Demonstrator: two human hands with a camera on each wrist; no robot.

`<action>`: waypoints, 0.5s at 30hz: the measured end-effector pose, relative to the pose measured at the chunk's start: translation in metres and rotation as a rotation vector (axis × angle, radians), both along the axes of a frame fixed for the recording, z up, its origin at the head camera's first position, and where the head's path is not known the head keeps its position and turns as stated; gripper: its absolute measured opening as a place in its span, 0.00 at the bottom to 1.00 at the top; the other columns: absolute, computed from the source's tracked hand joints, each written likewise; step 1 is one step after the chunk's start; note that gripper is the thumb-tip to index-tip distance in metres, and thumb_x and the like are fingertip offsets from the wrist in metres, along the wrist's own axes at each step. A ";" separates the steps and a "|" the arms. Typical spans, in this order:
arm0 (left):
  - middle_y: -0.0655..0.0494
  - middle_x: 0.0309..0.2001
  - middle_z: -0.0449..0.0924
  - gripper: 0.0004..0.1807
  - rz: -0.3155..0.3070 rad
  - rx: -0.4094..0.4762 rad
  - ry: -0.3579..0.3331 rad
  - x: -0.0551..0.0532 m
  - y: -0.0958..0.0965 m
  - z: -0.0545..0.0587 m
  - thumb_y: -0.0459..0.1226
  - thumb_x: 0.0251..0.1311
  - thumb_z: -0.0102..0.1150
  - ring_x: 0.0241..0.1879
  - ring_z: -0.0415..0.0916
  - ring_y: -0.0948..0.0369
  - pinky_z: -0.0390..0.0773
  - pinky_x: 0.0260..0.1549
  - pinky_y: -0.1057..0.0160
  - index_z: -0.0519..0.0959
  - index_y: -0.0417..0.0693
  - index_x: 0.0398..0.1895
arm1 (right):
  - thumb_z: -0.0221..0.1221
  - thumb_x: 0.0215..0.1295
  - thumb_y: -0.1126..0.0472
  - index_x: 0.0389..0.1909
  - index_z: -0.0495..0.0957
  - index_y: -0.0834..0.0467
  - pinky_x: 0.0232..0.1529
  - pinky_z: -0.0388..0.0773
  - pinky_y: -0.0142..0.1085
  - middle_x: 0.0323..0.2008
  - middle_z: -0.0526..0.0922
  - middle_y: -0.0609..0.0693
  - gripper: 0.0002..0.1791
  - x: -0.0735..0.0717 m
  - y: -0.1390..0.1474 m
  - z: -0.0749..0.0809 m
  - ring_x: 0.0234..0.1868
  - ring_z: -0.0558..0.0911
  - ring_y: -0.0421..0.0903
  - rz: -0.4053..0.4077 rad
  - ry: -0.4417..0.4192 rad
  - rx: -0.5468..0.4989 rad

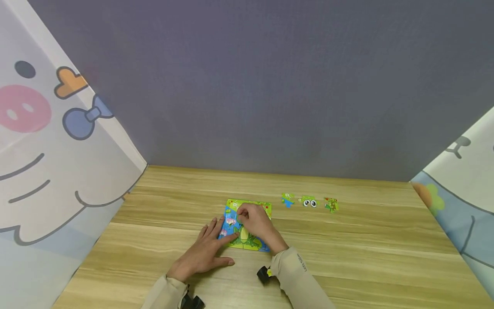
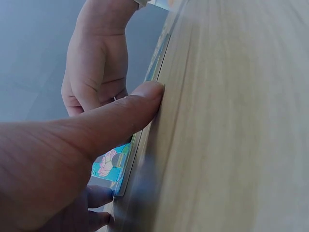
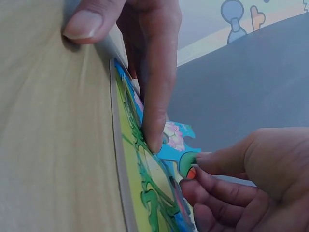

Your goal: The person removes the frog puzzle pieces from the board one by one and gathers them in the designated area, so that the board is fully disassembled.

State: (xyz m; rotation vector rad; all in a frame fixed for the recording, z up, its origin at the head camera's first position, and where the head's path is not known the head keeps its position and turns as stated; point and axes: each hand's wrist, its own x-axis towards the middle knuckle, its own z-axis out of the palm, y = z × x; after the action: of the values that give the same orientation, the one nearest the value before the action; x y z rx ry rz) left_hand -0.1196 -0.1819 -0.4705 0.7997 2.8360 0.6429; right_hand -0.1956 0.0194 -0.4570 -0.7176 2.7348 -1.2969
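A frog jigsaw puzzle in a flat tray (image 1: 247, 246) lies on the wooden table. My right hand (image 1: 255, 221) is over its middle and pinches a puzzle piece (image 3: 186, 163) between thumb and fingers. In the right wrist view that piece shows blue, green and a bit of orange, and it tilts up from the tray. My left hand (image 1: 204, 253) lies spread at the tray's left side, its index finger (image 3: 157, 116) pressing on the picture. The left thumb (image 2: 140, 99) reaches past the near edge in the left wrist view.
Three loose pieces lie right of the tray: a blue-green one (image 1: 287, 199), one with two big eyes (image 1: 309, 202) and a green-brown one (image 1: 331, 204). A grey panel (image 1: 270, 94) stands behind the table (image 1: 366, 240), with cartoon-printed walls (image 1: 38, 184) at both sides.
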 end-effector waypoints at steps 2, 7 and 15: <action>0.29 0.78 0.45 0.36 0.000 0.000 0.001 0.000 0.000 0.000 0.56 0.59 0.65 0.76 0.45 0.29 0.53 0.68 0.25 0.71 0.58 0.71 | 0.60 0.66 0.70 0.39 0.84 0.62 0.38 0.80 0.32 0.34 0.87 0.52 0.05 -0.001 0.001 -0.002 0.35 0.83 0.42 0.001 -0.006 -0.028; 0.28 0.78 0.45 0.37 0.000 -0.004 -0.003 0.000 0.000 0.000 0.56 0.59 0.65 0.76 0.45 0.29 0.52 0.68 0.26 0.70 0.59 0.71 | 0.60 0.66 0.70 0.37 0.84 0.63 0.37 0.80 0.32 0.32 0.87 0.53 0.05 -0.003 0.002 -0.004 0.34 0.83 0.42 -0.001 -0.035 -0.097; 0.29 0.79 0.42 0.38 0.000 0.010 -0.033 0.001 0.000 0.001 0.58 0.60 0.63 0.77 0.43 0.29 0.50 0.68 0.25 0.69 0.59 0.73 | 0.61 0.66 0.69 0.37 0.84 0.64 0.30 0.78 0.29 0.32 0.86 0.56 0.04 -0.009 0.016 0.003 0.28 0.80 0.39 -0.062 -0.109 -0.213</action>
State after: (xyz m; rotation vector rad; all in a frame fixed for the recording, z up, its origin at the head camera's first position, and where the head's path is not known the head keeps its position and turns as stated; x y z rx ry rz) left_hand -0.1188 -0.1821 -0.4696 0.7830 2.8053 0.6648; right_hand -0.2049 0.0358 -0.4535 -0.5578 2.5794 -1.6073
